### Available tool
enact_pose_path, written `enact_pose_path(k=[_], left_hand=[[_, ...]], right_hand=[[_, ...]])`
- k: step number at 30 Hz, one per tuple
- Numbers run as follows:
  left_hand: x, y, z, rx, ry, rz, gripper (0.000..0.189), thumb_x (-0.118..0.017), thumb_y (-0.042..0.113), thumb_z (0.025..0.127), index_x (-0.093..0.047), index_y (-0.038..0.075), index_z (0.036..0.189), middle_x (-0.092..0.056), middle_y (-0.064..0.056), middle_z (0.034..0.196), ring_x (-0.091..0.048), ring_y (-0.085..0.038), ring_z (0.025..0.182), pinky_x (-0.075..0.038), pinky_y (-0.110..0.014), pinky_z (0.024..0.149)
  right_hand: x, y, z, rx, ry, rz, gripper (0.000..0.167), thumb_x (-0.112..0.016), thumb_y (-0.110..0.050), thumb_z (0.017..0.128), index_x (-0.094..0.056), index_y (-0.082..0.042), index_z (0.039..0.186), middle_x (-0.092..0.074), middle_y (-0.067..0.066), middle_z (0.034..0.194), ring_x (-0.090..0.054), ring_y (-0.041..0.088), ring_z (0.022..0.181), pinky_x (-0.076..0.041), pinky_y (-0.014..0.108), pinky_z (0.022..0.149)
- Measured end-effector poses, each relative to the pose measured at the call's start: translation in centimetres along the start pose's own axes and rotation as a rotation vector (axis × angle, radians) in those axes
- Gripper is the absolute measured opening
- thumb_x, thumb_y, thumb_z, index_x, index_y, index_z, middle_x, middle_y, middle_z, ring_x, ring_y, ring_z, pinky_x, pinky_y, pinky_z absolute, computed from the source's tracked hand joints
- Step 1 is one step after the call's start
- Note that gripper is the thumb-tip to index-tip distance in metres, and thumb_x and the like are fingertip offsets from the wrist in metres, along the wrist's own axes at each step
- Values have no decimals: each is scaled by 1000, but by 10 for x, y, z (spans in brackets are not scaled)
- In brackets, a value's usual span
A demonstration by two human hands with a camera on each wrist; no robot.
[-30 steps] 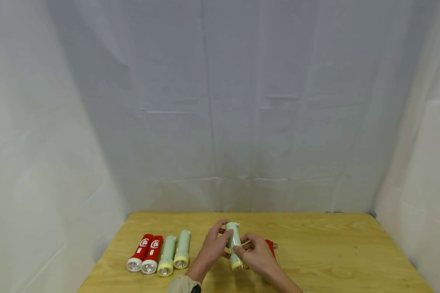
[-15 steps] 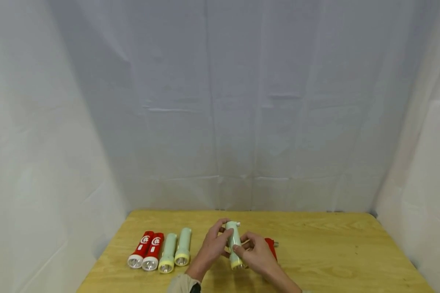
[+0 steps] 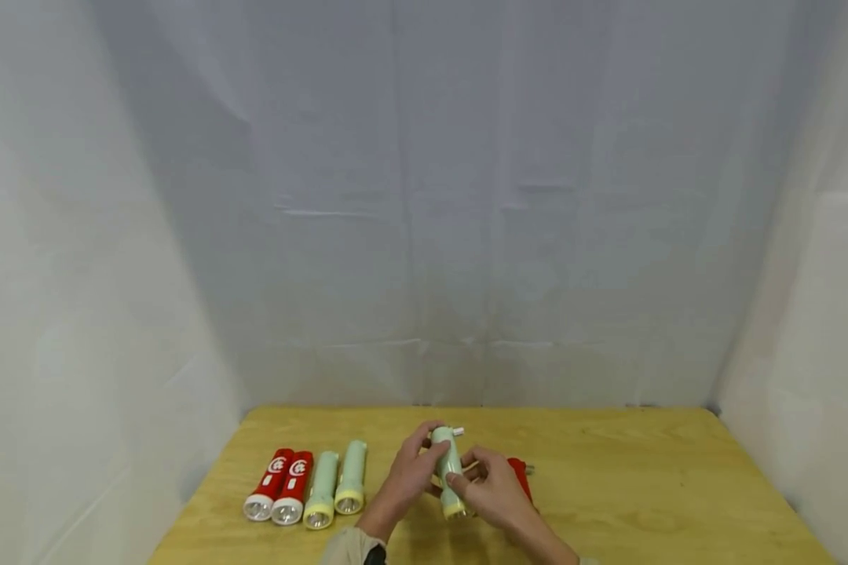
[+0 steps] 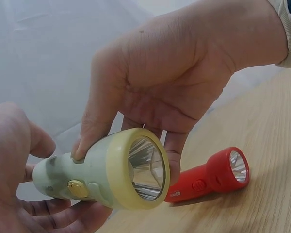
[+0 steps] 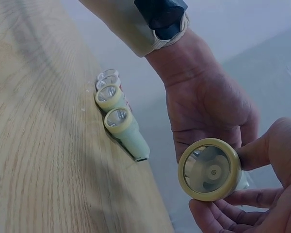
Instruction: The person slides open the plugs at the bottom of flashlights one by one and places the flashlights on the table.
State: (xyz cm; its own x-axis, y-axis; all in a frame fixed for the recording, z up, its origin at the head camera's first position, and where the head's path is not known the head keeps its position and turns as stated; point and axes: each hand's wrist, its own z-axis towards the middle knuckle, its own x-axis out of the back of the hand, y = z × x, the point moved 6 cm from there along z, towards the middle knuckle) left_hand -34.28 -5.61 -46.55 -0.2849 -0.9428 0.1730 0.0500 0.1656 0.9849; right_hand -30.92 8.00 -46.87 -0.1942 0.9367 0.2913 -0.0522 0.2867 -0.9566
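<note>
A pale green flashlight (image 3: pixel 447 471) with a cream yellow head is held between both hands, lens end toward the person. My left hand (image 3: pixel 411 472) grips its tail end, the thumb along the body and the fingers behind. Nearer the lens, my right hand (image 3: pixel 496 490) pinches the body with thumb and fingers. A small white piece (image 3: pixel 458 431) juts sideways from the tail. In the left wrist view, a yellow switch (image 4: pixel 77 188) shows on the flashlight's side. Behind the right hand lies a red flashlight (image 4: pixel 208 174), partly hidden in the head view.
On the wooden table (image 3: pixel 643 486), left of the hands, two red flashlights (image 3: pixel 293 486) with white heads lie beside two pale green flashlights (image 3: pixel 351 477), lenses toward the person. White sheeting (image 3: pixel 452 235) hangs behind the table and along both sides.
The small white piece at the tail sticks out farther to the right than before. Both hands keep almost the same hold on the pale green flashlight.
</note>
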Motion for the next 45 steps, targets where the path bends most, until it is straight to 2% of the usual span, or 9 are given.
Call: enact_pose_path(k=[8, 16, 21, 30, 38, 45], left_hand=[[-1, 4, 7, -10, 0, -1, 42, -54, 26, 104, -50, 10, 142, -51, -21, 117, -61, -24, 87, -60, -37, 58], [-1, -2, 10, 14, 8, -53, 42, -56, 25, 102, -51, 8, 141, -55, -16, 112, -62, -20, 75, -56, -34, 53], [-2, -4, 12, 20, 2, -56, 42, -56, 25, 102, -51, 7, 140, -55, -14, 110, -61, -20, 75, -55, -32, 52], [-5, -8, 16, 26, -5, -48, 44, -56, 25, 102, -50, 6, 141, -55, -15, 109, -61, -20, 76, -54, -32, 53], [-10, -13, 17, 68, -5, -46, 44, -59, 25, 100, -54, 6, 139, -57, -14, 106, -60, -19, 73, -53, -29, 51], [-11, -15, 15, 59, -1, -38, 42, -60, 23, 99, -54, 5, 137, -59, -15, 104, -61, -19, 70, -55, -33, 50]], right_hand=[[7, -2, 2, 40, 41, -12, 26, -70, -22, 91, -65, 0, 103, -72, 11, 89, -66, 16, 74, -55, 32, 58], [5, 0, -1, 26, 48, -8, 29, -70, -25, 93, -65, 0, 105, -71, 12, 97, -66, 17, 79, -56, 32, 63], [6, 1, -2, 30, 47, 11, 31, -71, -26, 94, -65, 2, 107, -72, 13, 96, -67, 18, 78, -57, 33, 63], [7, 4, -4, 11, 29, 16, 40, -68, -29, 96, -63, 5, 117, -71, 14, 101, -67, 18, 81, -58, 34, 65], [7, 13, -6, 9, 6, 5, 45, -65, -29, 98, -59, 8, 123, -71, 17, 105, -70, 21, 88, -60, 35, 68], [3, 21, -6, -10, -20, -11, 52, -66, -30, 98, -56, 10, 129, -68, 18, 110, -70, 24, 91, -60, 39, 71]])
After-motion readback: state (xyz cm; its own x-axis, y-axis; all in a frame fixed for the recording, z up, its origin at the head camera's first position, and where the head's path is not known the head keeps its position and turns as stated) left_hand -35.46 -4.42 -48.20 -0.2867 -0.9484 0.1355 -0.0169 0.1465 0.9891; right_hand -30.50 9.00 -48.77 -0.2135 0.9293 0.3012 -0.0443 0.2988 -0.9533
